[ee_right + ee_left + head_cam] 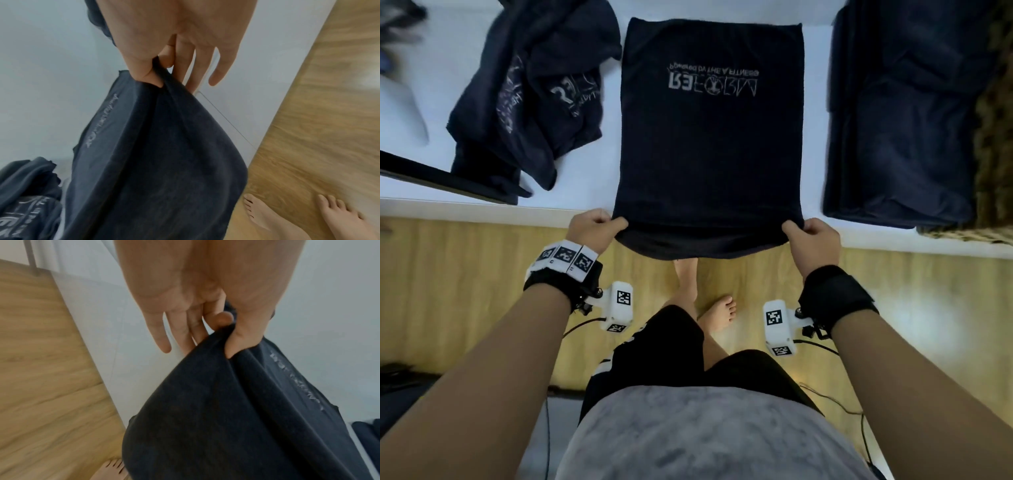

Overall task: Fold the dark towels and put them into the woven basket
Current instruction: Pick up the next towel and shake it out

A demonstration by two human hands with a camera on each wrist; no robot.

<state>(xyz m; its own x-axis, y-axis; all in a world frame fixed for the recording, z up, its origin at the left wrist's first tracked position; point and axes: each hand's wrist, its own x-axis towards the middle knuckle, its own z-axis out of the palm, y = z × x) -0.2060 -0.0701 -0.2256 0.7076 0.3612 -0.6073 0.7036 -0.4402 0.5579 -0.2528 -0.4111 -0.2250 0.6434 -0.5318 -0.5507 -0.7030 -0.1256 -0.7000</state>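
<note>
The fold is under way: the dark towel [709,137] is lying flat at the centre of the white surface [613,144], its near edge overhanging. The left hand [590,228] and right hand [813,240] are each pinching a near corner, thumb against fingers. Next, that edge probably needs carrying to the far edge, corners matched. The woven basket [993,137] is sitting at the right of the frame.

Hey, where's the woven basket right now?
In the head view the woven basket sits at the far right edge of the white table, holding folded towels, right of the towel both hands pinch.
</note>
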